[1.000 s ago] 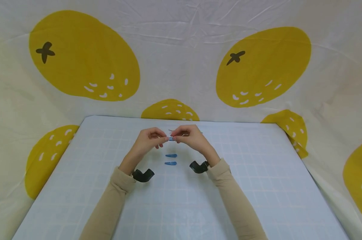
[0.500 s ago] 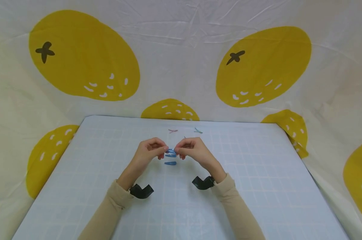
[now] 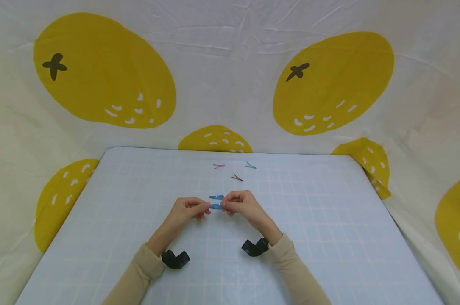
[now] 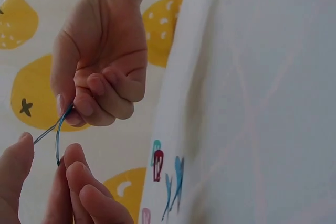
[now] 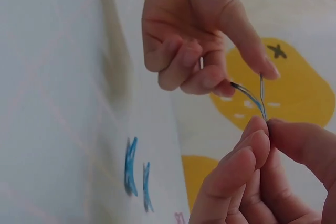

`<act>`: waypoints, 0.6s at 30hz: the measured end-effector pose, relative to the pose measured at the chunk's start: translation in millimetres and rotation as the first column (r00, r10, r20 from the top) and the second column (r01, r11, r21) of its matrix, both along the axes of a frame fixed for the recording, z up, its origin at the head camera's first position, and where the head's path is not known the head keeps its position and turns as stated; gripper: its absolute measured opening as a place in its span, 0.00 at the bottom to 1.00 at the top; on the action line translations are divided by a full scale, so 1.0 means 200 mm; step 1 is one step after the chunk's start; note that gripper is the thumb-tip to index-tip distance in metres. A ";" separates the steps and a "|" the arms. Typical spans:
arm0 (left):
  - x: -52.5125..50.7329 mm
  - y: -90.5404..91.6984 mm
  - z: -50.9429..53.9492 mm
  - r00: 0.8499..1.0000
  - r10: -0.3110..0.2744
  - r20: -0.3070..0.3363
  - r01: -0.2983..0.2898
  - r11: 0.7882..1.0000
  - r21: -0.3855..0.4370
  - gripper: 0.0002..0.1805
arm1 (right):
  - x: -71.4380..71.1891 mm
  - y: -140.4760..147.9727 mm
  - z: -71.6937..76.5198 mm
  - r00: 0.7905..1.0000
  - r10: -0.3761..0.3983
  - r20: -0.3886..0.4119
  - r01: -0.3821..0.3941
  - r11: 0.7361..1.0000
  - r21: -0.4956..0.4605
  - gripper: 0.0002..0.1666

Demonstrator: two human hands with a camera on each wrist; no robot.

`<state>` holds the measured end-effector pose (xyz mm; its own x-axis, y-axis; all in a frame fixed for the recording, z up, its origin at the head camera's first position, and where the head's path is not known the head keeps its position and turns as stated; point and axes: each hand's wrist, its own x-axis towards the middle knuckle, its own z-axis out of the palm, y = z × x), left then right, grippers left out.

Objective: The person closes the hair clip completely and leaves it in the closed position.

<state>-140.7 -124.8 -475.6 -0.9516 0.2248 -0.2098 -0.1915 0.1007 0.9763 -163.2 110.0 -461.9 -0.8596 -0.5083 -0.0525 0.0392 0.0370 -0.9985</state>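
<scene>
The right hand [image 4: 105, 59] pinches one end of a thin blue clip [image 4: 57, 137]. The clip is spread like a V, and the left hand [image 4: 88, 198] has its thumb and a finger on the two tips. On the white table [image 4: 273, 103] lie two more blue clips [image 4: 179, 174], a red clip [image 4: 158, 166], a green clip [image 4: 156, 147] and a pink clip [image 4: 146, 215].

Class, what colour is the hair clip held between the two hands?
The hair clip is blue, clearest in the right wrist view.
</scene>
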 end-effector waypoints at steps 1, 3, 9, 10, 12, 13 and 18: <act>0.00 0.00 -0.01 1.000 -0.004 0.003 0.004 1.000 0.000 0.19 | 0.00 0.00 -0.01 1.000 -0.003 0.005 0.003 1.000 0.005 0.09; 0.01 -0.01 -0.04 1.000 -0.011 0.004 0.011 1.000 0.014 0.19 | 0.01 0.00 -0.04 1.000 -0.005 0.019 0.005 1.000 0.009 0.09; 0.03 -0.01 -0.12 1.000 -0.021 0.024 0.019 0.997 0.077 0.18 | 0.05 0.00 -0.09 0.997 0.010 0.075 -0.015 0.998 0.057 0.10; 0.03 -0.01 -0.13 0.999 -0.026 0.031 0.024 0.997 0.078 0.18 | 0.05 0.01 -0.10 0.996 0.017 0.085 -0.023 0.998 0.064 0.10; 0.03 -0.01 -0.15 0.998 -0.042 0.041 0.039 0.997 0.073 0.18 | 0.06 0.01 -0.11 0.994 0.030 0.103 -0.038 0.997 0.073 0.10; 0.04 -0.01 -0.15 0.998 -0.051 0.039 0.049 0.996 0.070 0.18 | 0.07 0.01 -0.11 0.993 0.035 0.112 -0.044 0.996 0.074 0.10; 0.04 -0.01 -0.17 0.997 -0.072 -0.003 0.072 0.996 0.054 0.16 | 0.08 0.02 -0.14 0.989 0.035 0.140 -0.045 0.997 0.066 0.10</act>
<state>-133.1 -126.3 -509.4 -0.9325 0.3041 -0.1947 -0.1848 0.0614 0.9809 -147.6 113.3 -490.2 -0.8206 -0.5330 -0.2061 0.1744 0.1099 -0.9785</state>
